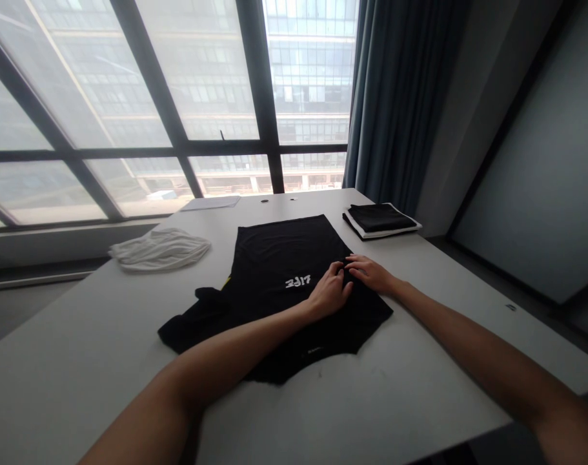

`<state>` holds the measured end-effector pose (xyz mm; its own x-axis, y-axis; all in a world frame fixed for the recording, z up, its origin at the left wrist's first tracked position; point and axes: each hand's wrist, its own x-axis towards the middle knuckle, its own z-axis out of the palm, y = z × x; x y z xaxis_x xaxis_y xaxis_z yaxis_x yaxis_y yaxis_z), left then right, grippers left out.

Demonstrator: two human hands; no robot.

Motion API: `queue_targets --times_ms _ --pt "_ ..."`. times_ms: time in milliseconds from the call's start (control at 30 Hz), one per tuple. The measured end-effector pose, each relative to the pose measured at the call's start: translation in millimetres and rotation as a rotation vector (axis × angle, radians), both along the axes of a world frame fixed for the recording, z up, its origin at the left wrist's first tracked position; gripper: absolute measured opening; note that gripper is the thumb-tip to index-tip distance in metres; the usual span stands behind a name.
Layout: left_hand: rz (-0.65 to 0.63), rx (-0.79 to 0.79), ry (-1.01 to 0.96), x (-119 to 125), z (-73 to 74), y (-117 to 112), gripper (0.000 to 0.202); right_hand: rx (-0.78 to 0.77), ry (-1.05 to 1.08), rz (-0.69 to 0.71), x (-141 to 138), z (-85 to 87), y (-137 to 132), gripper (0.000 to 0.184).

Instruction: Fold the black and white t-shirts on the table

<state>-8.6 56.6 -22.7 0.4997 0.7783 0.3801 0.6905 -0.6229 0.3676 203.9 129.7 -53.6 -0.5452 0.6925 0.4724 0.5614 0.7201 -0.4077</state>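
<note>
A black T-shirt (274,255) lies spread on the white table, with white lettering across its middle and its neckline toward me. My left hand (328,294) reaches across the shirt, its bent fingers pinching the cloth near the right side edge. Close beside it, my right hand (370,274) comes in from the right, with its fingertips closed on the same edge. The two hands almost touch. The left sleeve is bunched, and a bit of yellow shows at the left side. Cloth beneath my fingers is hidden.
A crumpled white cloth (159,250) lies on the table (419,361) at left. Folded black and white garments (381,219) are stacked at back right. White sheets (211,203) lie at the far edge, near the windows. A blue curtain (395,97) hangs behind.
</note>
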Motion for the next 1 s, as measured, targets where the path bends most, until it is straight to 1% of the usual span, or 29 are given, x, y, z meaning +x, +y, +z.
queue_targets --times_ms 167,300,400,500,533,600,700,800,1000 --pt "0.009 0.028 -0.100 -0.8 -0.4 4.7 0.034 -0.010 -0.009 0.021 -0.1 1.4 -0.1 0.035" --pt "0.048 0.037 -0.109 -2.1 0.0 6.6 0.031 -0.011 -0.035 0.027 -1.1 3.6 -1.0 0.035" --pt "0.070 0.077 -0.048 -3.7 -0.9 6.2 0.034 -0.007 -0.047 0.017 -2.3 4.8 -1.6 0.036" --pt "0.099 0.086 0.074 -5.2 -1.3 3.2 0.039 0.000 -0.046 0.005 -3.5 5.6 -2.6 0.041" --pt "0.089 0.087 0.108 -5.3 -1.0 1.5 0.042 -0.006 -0.056 0.008 -3.9 5.8 -3.2 0.043" --pt "0.025 0.082 0.152 -4.7 0.1 -2.0 0.049 -0.035 -0.100 0.025 -4.6 6.2 -4.6 0.045" --pt "-0.054 0.006 0.197 -2.4 1.2 -6.2 0.058 -0.087 -0.168 0.048 -5.3 7.2 -6.4 0.044" --pt "-0.049 -0.066 0.249 -0.2 1.2 -7.6 0.064 -0.092 -0.167 0.048 -4.6 7.8 -5.9 0.042" --pt "-0.035 -0.066 0.297 1.5 3.5 -8.8 0.061 -0.060 -0.106 -0.010 -1.7 2.6 -0.1 0.046"
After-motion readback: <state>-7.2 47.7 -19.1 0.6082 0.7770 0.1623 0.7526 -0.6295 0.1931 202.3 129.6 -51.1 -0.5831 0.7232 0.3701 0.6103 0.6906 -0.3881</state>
